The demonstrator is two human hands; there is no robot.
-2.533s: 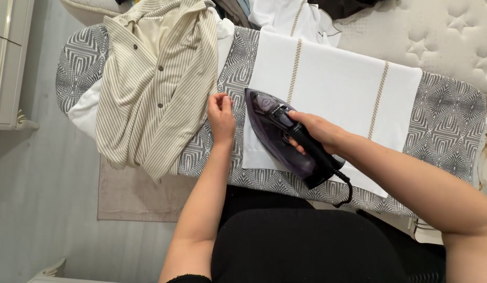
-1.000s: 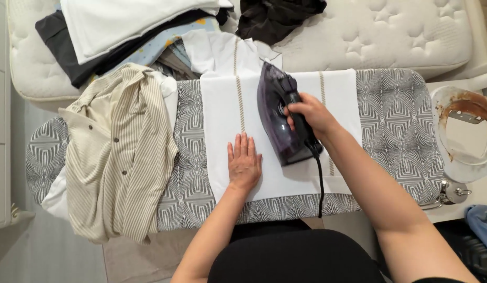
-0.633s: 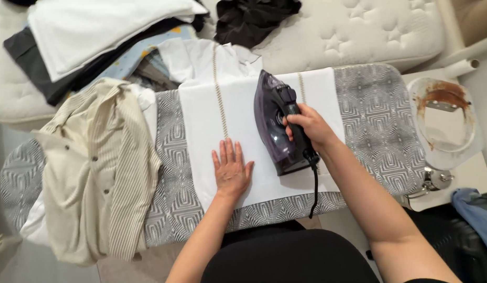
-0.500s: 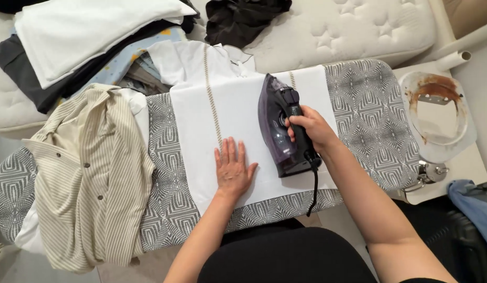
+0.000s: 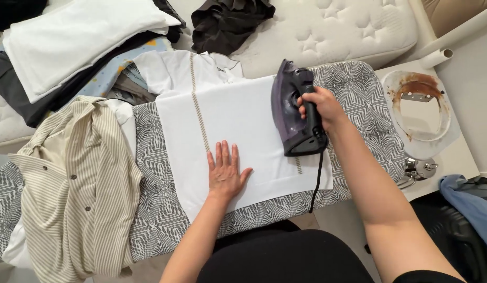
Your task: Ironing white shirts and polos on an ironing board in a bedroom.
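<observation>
The left hand (image 5: 225, 175) lies flat at the centre of the frame, fingers stretched out and slightly spread, palm pressing on the white garment with thin beige stripes (image 5: 238, 131) that is spread over the grey-and-white patterned ironing board (image 5: 358, 94). The right hand (image 5: 319, 107), right of centre, has its fingers curled tight around the handle of the dark purple steam iron (image 5: 293, 112), whose soleplate rests on the garment's right part, its black cord (image 5: 316, 178) hanging over the board's near edge. At lower left a beige striped button shirt (image 5: 70, 183) drapes over the board's end. Folded white and dark clothes (image 5: 70, 42) lie on the mattress at upper left. A white, rust-stained iron rest (image 5: 419, 105) sits at right.
</observation>
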